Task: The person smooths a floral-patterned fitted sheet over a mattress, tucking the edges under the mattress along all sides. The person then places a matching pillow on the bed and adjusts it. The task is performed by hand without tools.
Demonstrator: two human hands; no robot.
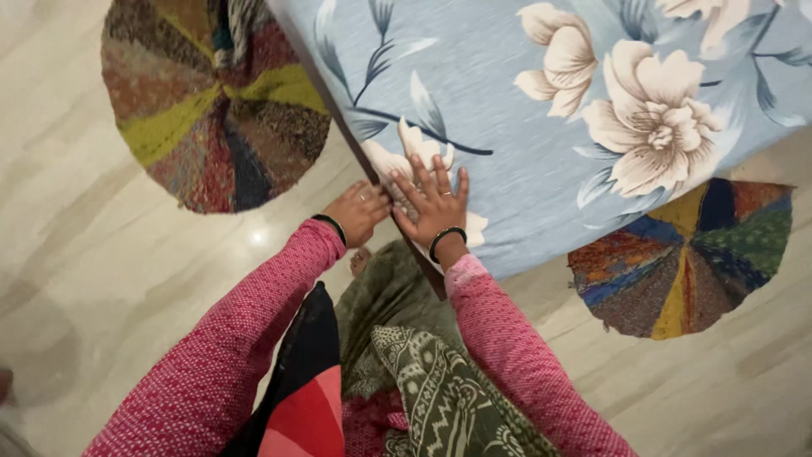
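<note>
Blue floral bedsheet, flat on bed

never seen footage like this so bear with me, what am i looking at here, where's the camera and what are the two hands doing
There is no machine here. One camera sits on a person's head and looks straight down, so you see their own two arms in pink knitted sleeves reaching forward.

The right hand lies flat, fingers spread, on a pale blue bedsheet printed with cream flowers. The left hand is curled at the sheet's corner by the dark bed edge; whether it pinches the fabric I cannot tell. Each wrist wears a dark bangle.

Below is a pale glossy floor with two round patchwork mats, one at the upper left, one at the right. The green patterned cloth at the bottom is the person's own clothing.
</note>
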